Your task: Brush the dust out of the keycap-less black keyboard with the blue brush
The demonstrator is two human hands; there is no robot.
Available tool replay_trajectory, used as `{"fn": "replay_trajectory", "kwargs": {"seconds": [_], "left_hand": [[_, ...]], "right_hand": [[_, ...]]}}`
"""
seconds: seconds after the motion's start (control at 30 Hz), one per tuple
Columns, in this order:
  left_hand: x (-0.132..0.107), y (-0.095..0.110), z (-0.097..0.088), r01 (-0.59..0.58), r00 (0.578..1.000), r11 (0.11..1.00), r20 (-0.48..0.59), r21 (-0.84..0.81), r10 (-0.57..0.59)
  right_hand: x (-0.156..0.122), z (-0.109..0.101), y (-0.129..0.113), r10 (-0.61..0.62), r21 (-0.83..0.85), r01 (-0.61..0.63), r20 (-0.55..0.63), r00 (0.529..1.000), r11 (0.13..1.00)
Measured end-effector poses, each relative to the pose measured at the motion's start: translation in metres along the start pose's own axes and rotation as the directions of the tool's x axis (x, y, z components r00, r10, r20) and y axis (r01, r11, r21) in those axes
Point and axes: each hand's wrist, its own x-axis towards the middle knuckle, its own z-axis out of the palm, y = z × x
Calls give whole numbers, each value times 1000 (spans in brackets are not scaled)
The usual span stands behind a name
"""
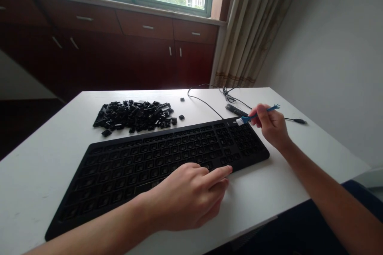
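Right hand [271, 127] pinches a slim blue plastic brush [257, 116] between thumb and fingers, its white bristles [240, 121] at the top right corner of a black keyboard [155, 167] with its keycaps off. Left hand [185, 197] lies open and empty across the lower part of the keyboard, forefinger stretched out. The keyboard sits on the white desk [44, 175] and looks light, thin and stiff, easiest to steady flat or take by its edges; the bare key sockets look delicate. Behind it lies a heap of black keycaps [133, 116], and a thin black cable [203, 101] loops behind the keyboard, clear of both hands, with a USB plug [299, 121] lying beyond the right hand.
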Motion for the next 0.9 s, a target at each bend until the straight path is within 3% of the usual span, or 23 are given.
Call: {"fn": "replay_trajectory", "kwargs": {"seconds": [0.1,0.2,0.27,0.37,0.47,0.6,0.7,0.77,0.83,0.9], "left_hand": [[1,0,0,-8,1000,1000,-2,5,8],[1,-1,1,-10,1000,1000,3,1,10],[1,-1,1,-2,1000,1000,8,-2,2],[0,0,1,-1,1000,1000,9,2,1],[0,0,2,-5,1000,1000,9,1,5],[-1,0,2,5,1000,1000,5,3,-5],[-1,0,2,-1,1000,1000,5,8,1],[-1,-1,2,-5,1000,1000,6,4,5],[0,0,2,-1,1000,1000,5,-2,1],[0,0,2,4,1000,1000,6,-4,-4]], "right_hand": [[2,3,7,7,-93,0,73,997,996],[3,3,8,-177,-318,153,-47,983,936],[4,1,5,-250,-350,195,-118,961,916],[4,0,1,-171,-242,119,-208,963,963],[4,3,2,-28,-62,14,-217,976,998],[5,7,6,117,198,-94,-110,987,976],[5,8,6,140,261,-132,-9,990,956],[4,7,5,108,126,-110,22,994,986],[4,3,3,8,-180,-10,-15,1000,984],[4,-1,1,-147,-487,99,-63,987,868]]}}
